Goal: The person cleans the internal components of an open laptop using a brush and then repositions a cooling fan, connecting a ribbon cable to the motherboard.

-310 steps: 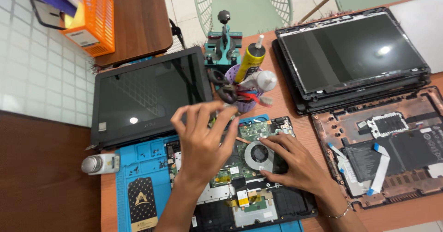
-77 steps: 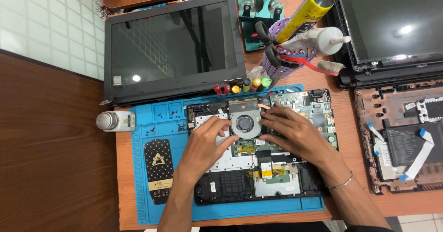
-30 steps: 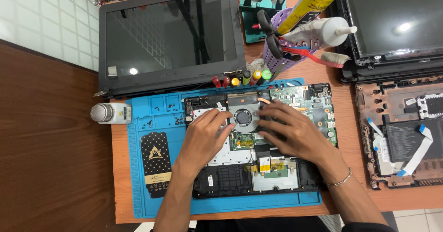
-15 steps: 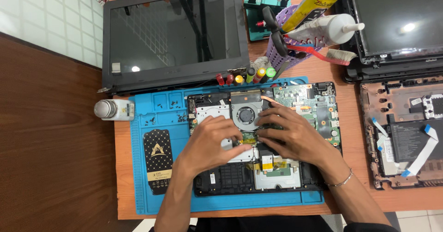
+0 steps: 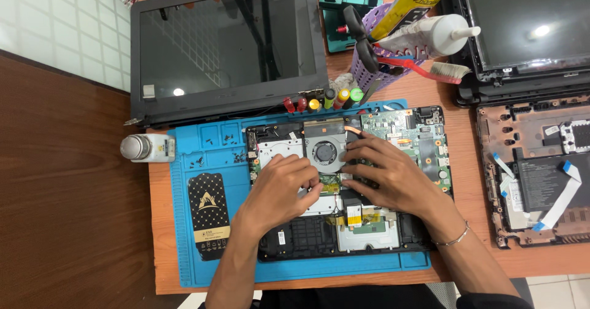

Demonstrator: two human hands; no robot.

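Hands (image 5: pixel 279 189) (image 5: pixel 393 177) cover laptop base (image 5: pixel 405 130) | fingertips hidden | grip state unclear

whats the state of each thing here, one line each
opened laptop: cover off, board and fan exposed
cooling fan: seated in laptop
left hand: resting on laptop, holding nothing
right hand: fingers pressed beside fan
detached screen: dark, lying flat
white bottle: lying on its side

Laptop base (image 5: pixel 393 124) middle under hands
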